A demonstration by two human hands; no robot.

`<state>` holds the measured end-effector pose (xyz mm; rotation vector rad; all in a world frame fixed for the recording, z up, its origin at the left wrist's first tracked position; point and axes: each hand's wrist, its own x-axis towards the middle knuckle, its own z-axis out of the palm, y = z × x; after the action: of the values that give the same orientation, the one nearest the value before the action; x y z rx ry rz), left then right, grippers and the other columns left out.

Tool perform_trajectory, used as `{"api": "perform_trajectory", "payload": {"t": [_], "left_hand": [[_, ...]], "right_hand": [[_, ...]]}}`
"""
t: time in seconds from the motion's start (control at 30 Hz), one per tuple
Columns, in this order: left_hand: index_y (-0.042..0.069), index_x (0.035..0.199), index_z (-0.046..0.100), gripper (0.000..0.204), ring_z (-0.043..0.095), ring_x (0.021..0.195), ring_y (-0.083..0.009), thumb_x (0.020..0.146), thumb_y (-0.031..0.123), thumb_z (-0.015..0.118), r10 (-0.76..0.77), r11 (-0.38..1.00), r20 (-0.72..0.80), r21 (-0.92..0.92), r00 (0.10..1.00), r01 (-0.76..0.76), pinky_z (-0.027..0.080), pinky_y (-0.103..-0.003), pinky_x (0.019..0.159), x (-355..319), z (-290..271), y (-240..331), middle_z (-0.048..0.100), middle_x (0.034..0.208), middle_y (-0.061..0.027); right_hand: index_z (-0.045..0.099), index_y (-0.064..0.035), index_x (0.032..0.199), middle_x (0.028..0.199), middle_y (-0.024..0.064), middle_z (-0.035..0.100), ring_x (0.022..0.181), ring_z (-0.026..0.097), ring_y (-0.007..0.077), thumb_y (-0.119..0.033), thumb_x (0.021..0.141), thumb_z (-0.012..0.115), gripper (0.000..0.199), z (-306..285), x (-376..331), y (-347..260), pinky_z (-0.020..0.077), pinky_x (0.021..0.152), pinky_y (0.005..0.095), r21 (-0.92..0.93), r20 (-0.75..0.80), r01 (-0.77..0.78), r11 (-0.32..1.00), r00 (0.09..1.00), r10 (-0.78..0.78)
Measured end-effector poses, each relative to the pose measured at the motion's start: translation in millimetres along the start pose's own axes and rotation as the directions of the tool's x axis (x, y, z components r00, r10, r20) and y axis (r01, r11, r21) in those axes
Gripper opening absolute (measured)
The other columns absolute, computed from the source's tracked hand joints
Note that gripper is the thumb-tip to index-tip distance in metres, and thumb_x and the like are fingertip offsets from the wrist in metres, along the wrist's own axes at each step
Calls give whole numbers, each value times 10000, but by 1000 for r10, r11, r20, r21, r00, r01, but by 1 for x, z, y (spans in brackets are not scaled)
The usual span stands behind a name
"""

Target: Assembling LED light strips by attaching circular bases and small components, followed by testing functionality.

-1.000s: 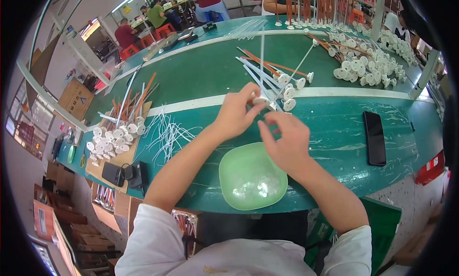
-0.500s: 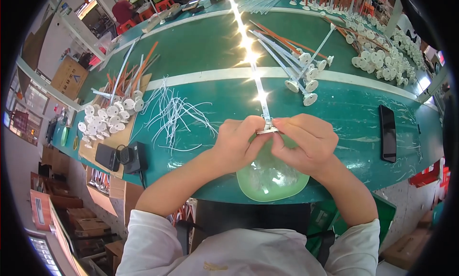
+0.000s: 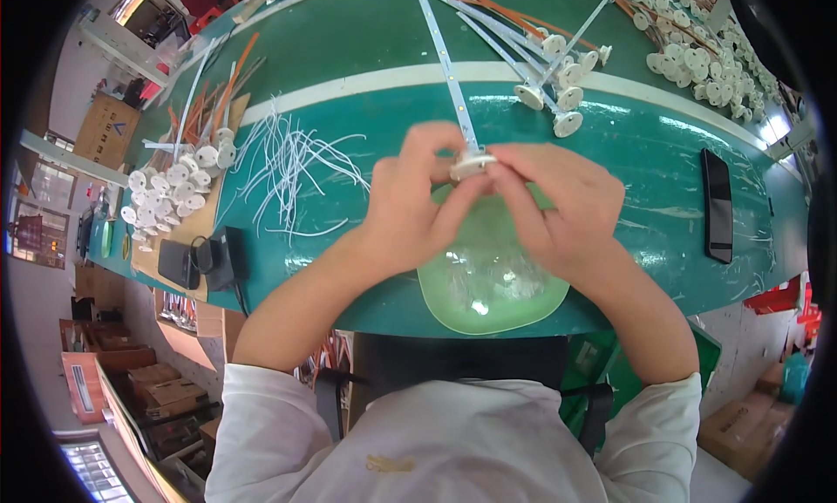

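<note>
A narrow white LED strip (image 3: 446,67), unlit now, runs away from me across the table and ends in a white round cap (image 3: 473,165) between my hands. My left hand (image 3: 405,202) grips the cap's left side, thumb below and index finger bent above. On the other side, the fingertips of my right hand (image 3: 562,202) pinch the cap's edge; what small part may lie between them is hidden. Beneath both hands sits a light green plastic bowl (image 3: 493,320) with clear, shiny pieces inside.
Loose white wires (image 3: 292,167) lie left of my hands. Farther left are capped strips (image 3: 174,189) on cardboard and black power adapters (image 3: 228,257). More capped strips (image 3: 558,76) lie beyond my right hand. A black phone (image 3: 717,205) rests at the right.
The strip's lights have gone out. My view has tilted down, so the table sits higher in it. My left index finger has lifted and bent above the cap.
</note>
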<state>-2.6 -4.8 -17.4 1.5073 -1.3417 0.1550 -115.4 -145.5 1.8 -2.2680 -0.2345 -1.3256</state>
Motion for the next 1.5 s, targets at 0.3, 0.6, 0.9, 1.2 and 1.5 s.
{"api": "perform_trajectory", "payload": {"t": [0.3, 0.6, 0.9, 1.2, 1.5], "left_hand": [[83, 1176, 668, 283, 741, 795, -247, 897, 41, 660, -76, 997, 41, 12, 996, 76, 568, -304, 682, 10, -11, -16, 731, 950, -132], [41, 1179, 663, 268, 755, 853, -224, 912, 40, 638, -98, 995, 135, 45, 986, 92, 584, -283, 731, 8, -8, -17, 726, 983, -135], [37, 1184, 665, 267, 755, 855, -235, 919, 44, 636, -96, 995, 149, 33, 984, 92, 592, -295, 736, 9, -6, -17, 727, 984, -140], [43, 1180, 667, 259, 755, 846, -236, 923, 53, 635, -110, 993, 167, 60, 980, 101, 588, -297, 726, 9, -7, -16, 730, 973, -137], [73, 1163, 672, 247, 729, 738, -263, 916, 75, 659, -61, 998, 103, 22, 993, 59, 560, -305, 638, 8, -3, -19, 726, 908, -145]], "right_hand": [[693, -28, 918, 867, 89, 689, 807, 619, 296, 15, 742, 709, 182, -28, 8, 12, 528, 721, 362, -40, 712, 4, 999, 701, 26], [679, -7, 869, 811, 108, 645, 861, 593, 310, -12, 685, 717, 188, -36, 4, 9, 512, 750, 409, -11, 809, -77, 997, 585, 55], [638, -16, 760, 685, 131, 584, 696, 611, 325, -42, 646, 675, 122, -33, 3, 6, 512, 661, 441, -115, 827, 47, 992, 558, 69], [653, -39, 740, 619, 117, 560, 634, 600, 321, -49, 605, 669, 136, -32, 2, 5, 493, 615, 436, -120, 803, 60, 991, 592, 62], [656, -46, 739, 603, 111, 552, 604, 594, 309, -36, 596, 655, 144, -30, 3, 4, 488, 584, 430, -105, 785, 66, 992, 618, 42]]}}
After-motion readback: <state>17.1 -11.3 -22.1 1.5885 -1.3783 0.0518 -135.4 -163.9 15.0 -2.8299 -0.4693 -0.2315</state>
